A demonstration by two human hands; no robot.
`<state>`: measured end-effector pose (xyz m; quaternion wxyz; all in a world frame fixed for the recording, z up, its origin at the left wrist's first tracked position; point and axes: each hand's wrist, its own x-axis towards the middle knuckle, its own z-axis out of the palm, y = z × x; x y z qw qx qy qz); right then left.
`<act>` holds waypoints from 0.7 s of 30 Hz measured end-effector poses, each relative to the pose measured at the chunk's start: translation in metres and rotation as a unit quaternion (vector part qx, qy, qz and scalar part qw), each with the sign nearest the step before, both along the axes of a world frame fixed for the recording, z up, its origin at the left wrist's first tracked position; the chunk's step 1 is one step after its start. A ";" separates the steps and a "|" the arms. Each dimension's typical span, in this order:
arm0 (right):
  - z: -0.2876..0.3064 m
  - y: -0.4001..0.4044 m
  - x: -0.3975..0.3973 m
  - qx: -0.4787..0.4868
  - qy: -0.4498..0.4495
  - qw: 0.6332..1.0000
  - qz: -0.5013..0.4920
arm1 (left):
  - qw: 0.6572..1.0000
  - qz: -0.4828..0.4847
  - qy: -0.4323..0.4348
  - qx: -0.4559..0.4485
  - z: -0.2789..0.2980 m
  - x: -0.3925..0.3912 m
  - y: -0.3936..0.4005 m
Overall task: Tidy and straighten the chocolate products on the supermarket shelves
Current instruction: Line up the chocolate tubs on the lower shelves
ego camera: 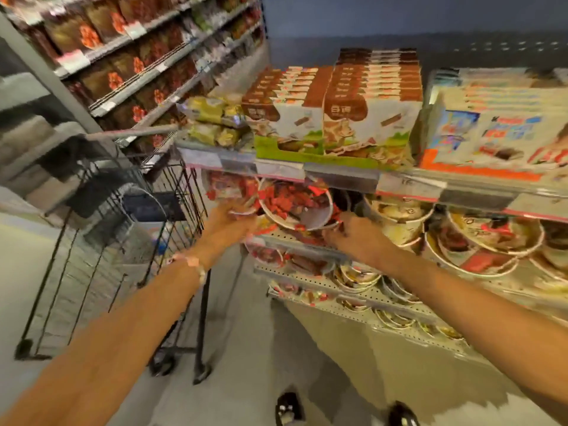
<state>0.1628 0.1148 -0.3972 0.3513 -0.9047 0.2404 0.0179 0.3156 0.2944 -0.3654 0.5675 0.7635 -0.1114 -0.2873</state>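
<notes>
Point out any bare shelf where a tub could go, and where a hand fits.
Little is bare. A strip of perforated shelf shows under the tilted red tub, between the left hand and right hand. The dark gap right of that tub might admit a hand. Right of it, tubs overlap; the top shelf is packed with boxes.

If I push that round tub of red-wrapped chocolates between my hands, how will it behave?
The round tub already leans on its side, so it will probably roll or slide. Its loose red pieces likely shift, maybe spill. Stacked neighbouring tubs could get nudged.
</notes>
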 end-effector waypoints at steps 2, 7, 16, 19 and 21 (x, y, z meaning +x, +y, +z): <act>-0.016 0.004 0.011 0.011 -0.004 0.997 -0.079 | 0.996 0.069 0.051 -0.004 -0.024 0.027 0.002; -0.041 0.006 0.039 0.014 -0.080 0.980 -0.184 | 0.986 0.136 -0.081 0.054 -0.075 0.092 0.012; -0.049 0.019 0.059 0.012 -0.162 0.968 -0.191 | 0.986 0.087 -0.137 -0.032 -0.106 0.150 0.020; -0.055 0.018 0.060 0.043 -0.207 0.958 -0.191 | 0.988 0.044 -0.137 -0.054 -0.104 0.152 0.021; -0.058 0.016 0.058 0.067 -0.227 0.952 -0.193 | 0.987 0.022 -0.143 -0.071 -0.103 0.149 0.022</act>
